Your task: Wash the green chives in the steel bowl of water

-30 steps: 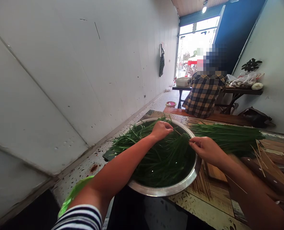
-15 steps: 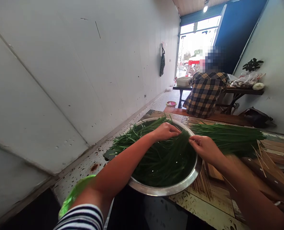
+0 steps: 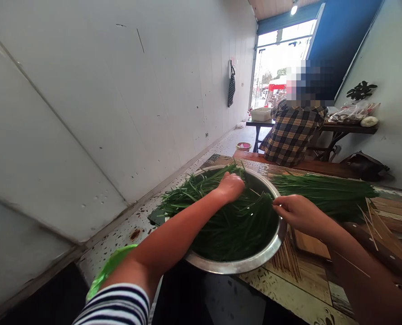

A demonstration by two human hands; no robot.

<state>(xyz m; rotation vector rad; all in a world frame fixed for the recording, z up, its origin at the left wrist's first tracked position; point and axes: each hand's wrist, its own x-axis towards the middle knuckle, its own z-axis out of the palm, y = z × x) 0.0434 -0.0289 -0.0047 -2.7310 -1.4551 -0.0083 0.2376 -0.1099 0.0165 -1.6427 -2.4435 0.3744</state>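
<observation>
Garlic chives [image 3: 228, 239]: heaped in your steel basin [image 3: 233, 267]
Left hand [image 3: 232, 186]: your fingers curled closed on a thin skewer [image 3: 255, 192], above the chives
Right hand [image 3: 291, 210]: your fingertips pinched on chive ends, beside the rim

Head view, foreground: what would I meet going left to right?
Translucent green plastic bag, round silver metal bowl, bare right hand, dark-brown riveted handle.

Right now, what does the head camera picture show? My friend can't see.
A person's left hand and right hand are at a metal bowl heaped with long green leaves. More leaves and thin sticks lie beside it; someone in plaid sits beyond.
</observation>
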